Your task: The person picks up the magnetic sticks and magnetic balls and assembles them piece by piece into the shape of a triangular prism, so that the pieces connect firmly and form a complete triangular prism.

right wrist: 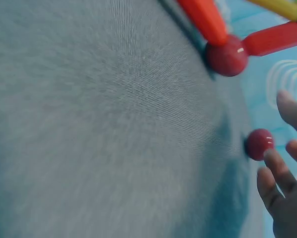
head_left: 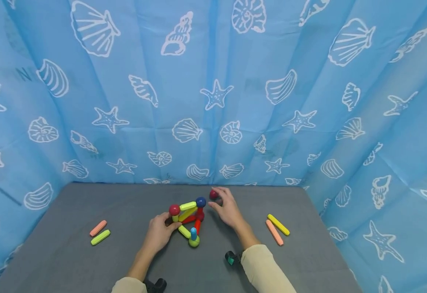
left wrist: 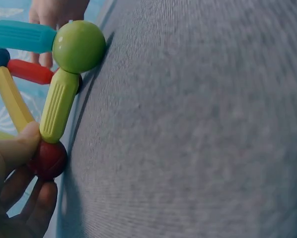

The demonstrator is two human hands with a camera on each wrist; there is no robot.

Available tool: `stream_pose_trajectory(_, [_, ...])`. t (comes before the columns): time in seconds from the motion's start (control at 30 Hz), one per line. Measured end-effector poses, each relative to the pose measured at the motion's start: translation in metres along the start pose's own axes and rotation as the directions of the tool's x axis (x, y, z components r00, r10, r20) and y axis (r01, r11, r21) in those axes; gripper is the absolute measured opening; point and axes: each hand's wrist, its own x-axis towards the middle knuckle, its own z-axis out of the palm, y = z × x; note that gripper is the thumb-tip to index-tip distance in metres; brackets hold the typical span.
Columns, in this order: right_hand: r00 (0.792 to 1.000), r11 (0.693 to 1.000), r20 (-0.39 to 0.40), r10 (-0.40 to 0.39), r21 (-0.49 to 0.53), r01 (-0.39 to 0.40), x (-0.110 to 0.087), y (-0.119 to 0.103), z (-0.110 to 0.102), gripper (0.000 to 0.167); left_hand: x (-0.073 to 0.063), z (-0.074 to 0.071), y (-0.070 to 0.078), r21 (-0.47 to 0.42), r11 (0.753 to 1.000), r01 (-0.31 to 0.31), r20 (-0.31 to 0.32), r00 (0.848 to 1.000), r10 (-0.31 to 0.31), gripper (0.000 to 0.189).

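Note:
A frame of stick and ball pieces stands mid-table. In it are a raised red ball (head_left: 174, 209), a blue ball (head_left: 200, 202), yellow-green sticks (head_left: 185, 231), red sticks and a green ball (left wrist: 79, 46) bearing a light-blue stick (left wrist: 23, 36). My left hand (head_left: 158, 232) grips the frame's low red ball (left wrist: 50, 161), thumb on one side and fingers on the other. Behind the frame, a loose red ball (right wrist: 259, 144) lies on the table. My right hand (head_left: 229, 207) reaches to it with spread, slightly bent fingers, fingertips right at its side and the thumb apart from it.
On the left of the grey table (head_left: 132, 203) lie an orange stick (head_left: 98, 228) and a green stick (head_left: 100, 237). To the right are a yellow stick (head_left: 278, 224) and another orange stick (head_left: 274, 232). A blue shell-print curtain (head_left: 213, 146) hangs along the back edge.

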Motion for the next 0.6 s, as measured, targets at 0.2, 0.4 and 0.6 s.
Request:
stream_pose_trajectory(0.2, [0.997,0.991,-0.068,0.028,-0.131,-0.036,0.011,0.008,0.009,0.042,0.000,0.003,-0.004,-0.021,1.000,0.014,0.021,1.000,-0.014,0.026])
stream_pose_trajectory(0.4, [0.994,0.969,-0.098,0.046,-0.237,-0.068,0.000,0.011,0.007,0.034,0.003,0.003,-0.006,-0.042,0.998,0.043,0.010,0.999,-0.043,0.027])
stream_pose_trajectory(0.6, [0.990,0.999,-0.139,0.017,-0.048,-0.024,-0.021,-0.014,-0.015,0.033,0.002,-0.001,-0.009,-0.055,0.997,0.052,-0.019,0.998,-0.053,0.028])
